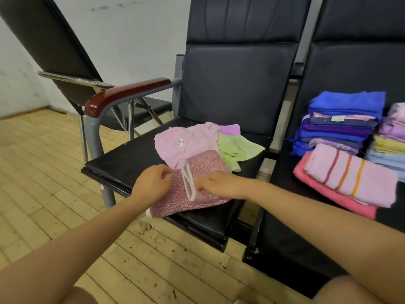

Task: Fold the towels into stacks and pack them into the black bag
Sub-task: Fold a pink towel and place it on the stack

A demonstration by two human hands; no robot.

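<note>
A speckled pink towel [203, 165] lies on the black seat [131, 159] in front of me, with a white hanging loop across it. My left hand [152, 183] pinches its left edge with curled fingers. My right hand [219, 183] presses flat on the towel beside the loop. Behind it lie a pale pink towel [186, 143] with a label, a green towel [236, 148] and a bit of a purple one [230, 129], all unfolded. On the seat to the right stand folded stacks: blue and purple towels [341, 119], pastel ones [392, 137], and a striped pink towel [350, 174] on a coral one. No black bag is visible.
A wooden armrest [122, 93] on a grey frame borders the seat on the left. A separate black chair [54, 47] stands further left by the white wall. The floor is light wooden planks [43, 172].
</note>
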